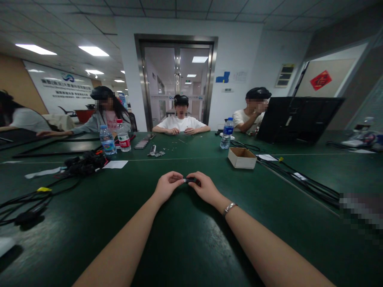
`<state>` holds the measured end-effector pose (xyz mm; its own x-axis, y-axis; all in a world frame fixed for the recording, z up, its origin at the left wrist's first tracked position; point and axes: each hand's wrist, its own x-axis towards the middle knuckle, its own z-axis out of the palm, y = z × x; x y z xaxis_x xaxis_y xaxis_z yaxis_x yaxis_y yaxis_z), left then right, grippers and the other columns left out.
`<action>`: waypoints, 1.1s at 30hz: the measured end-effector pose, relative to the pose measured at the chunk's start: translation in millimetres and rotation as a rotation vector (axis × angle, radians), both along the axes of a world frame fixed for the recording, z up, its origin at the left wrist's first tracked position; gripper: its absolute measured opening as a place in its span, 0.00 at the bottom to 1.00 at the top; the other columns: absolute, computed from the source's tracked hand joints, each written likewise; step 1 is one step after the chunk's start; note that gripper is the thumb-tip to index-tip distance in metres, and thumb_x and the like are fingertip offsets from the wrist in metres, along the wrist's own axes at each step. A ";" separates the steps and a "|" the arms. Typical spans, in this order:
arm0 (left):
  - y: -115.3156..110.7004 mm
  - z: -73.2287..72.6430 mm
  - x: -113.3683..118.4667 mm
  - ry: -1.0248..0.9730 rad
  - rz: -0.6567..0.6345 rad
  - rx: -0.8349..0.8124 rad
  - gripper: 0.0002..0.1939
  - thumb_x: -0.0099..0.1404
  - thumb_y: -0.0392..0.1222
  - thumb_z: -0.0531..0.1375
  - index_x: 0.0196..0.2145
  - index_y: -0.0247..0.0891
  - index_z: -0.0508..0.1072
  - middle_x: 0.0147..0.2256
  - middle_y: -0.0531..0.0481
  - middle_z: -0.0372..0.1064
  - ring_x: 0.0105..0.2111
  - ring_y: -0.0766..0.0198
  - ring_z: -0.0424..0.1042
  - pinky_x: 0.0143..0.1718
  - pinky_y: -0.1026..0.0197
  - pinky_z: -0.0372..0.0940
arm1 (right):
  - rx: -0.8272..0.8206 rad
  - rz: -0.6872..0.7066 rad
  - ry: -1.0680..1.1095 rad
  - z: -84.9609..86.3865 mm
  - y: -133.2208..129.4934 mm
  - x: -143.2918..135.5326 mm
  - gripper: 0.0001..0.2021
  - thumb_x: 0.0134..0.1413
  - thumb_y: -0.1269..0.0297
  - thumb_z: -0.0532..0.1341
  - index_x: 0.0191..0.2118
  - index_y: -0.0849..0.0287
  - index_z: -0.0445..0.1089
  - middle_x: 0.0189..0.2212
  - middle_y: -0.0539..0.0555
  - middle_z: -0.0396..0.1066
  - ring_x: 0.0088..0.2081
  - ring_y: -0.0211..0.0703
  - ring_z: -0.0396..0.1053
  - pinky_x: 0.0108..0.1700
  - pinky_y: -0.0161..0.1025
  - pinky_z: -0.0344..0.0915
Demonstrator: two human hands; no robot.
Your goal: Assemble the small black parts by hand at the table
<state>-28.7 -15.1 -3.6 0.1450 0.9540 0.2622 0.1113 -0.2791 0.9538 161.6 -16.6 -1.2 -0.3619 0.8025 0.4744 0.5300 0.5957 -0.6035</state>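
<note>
Between my two hands, over the green table point(185, 223), is a small black stick-like object point(189, 180) with a silvery left end. It is too small to name exactly. My left hand point(168, 185) pinches the silvery end between thumb and fingers. The fingers and thumb of my right hand point(205, 188) close round the dark end and partly hide it. The stick lies roughly level, and both hands are close to the tabletop. A silver bracelet point(229, 208) circles my right wrist.
An open cardboard box point(241, 159) stands ahead to the right, near a water bottle point(227, 133). Two bottles and tangled black cables point(85, 162) are at left. More cables point(295, 175) run along the right, below a black monitor point(299, 119). Several people sit across the table.
</note>
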 end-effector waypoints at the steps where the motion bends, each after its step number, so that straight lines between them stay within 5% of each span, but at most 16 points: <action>1: 0.3 -0.1 -0.2 0.019 0.009 0.005 0.15 0.49 0.46 0.67 0.33 0.36 0.74 0.33 0.47 0.74 0.35 0.61 0.73 0.42 0.57 0.67 | 0.004 -0.002 -0.002 0.2 0.0 -0.1 0.10 0.54 0.69 0.60 0.43 0.55 0.71 0.38 0.53 0.70 0.38 0.39 0.67 0.42 0.40 0.64; 20: -4.0 1.7 2.4 0.306 0.231 -0.032 0.27 0.61 0.64 0.50 0.21 0.37 0.69 0.16 0.53 0.64 0.16 0.66 0.64 0.21 0.64 0.57 | 0.238 0.058 -0.060 14.8 -18.4 -11.1 0.15 0.53 0.77 0.57 0.45 0.54 0.68 0.42 0.54 0.66 0.44 0.42 0.66 0.46 0.40 0.64; 27: -8.0 4.7 3.3 0.366 0.313 -0.034 0.28 0.61 0.64 0.49 0.19 0.39 0.69 0.16 0.52 0.66 0.17 0.64 0.66 0.22 0.63 0.57 | 0.181 0.063 -0.042 15.4 -19.5 -11.4 0.14 0.52 0.76 0.58 0.44 0.54 0.69 0.42 0.53 0.65 0.41 0.40 0.66 0.43 0.38 0.65; 33: -8.8 6.3 4.1 0.263 0.224 -0.022 0.22 0.60 0.61 0.54 0.26 0.38 0.72 0.22 0.50 0.72 0.23 0.62 0.71 0.28 0.62 0.63 | 0.093 0.024 0.032 11.1 -13.4 -9.4 0.11 0.51 0.73 0.61 0.42 0.55 0.69 0.38 0.52 0.65 0.35 0.37 0.65 0.38 0.37 0.66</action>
<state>-24.6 -23.9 2.7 -0.0086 0.9749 0.2226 0.4102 -0.1996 0.8899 152.2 -30.0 10.0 -0.3637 0.7459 0.5580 0.4966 0.6621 -0.5613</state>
